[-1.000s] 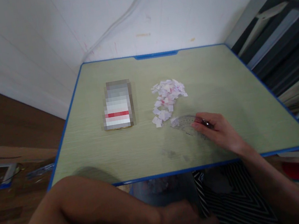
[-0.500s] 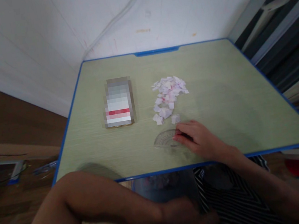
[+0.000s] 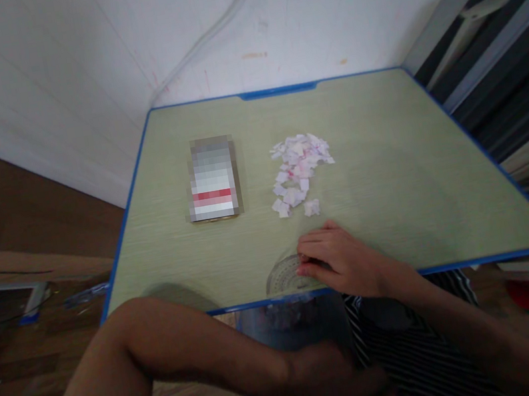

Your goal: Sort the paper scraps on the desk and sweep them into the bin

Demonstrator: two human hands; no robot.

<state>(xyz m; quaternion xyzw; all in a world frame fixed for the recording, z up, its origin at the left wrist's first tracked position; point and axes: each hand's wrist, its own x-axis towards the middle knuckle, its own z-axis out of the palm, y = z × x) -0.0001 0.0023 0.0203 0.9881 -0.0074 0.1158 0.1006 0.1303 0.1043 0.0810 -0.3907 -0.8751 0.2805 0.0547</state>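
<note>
Well, the fingers of my right hand (image 3: 335,257) were pinched on one protractor (image 3: 280,276), a clear plastic half-round with fine markings, at the near edge of the table (image 3: 446,194); my knuckles hid part of it. Below that edge, my left hand (image 3: 332,376) was in shadow, and I couldn't tell whether its fingers held anything. The smooth, pale-green, blue-rimmed top bore one straggling heap of white paper scraps (image 3: 302,154), some tinged pink, overlapping too much to count. One slim, blurred rectangular slab (image 3: 211,180) lay nearer the left edge. My left forearm (image 3: 192,345) blocked the near-left corner.
</note>
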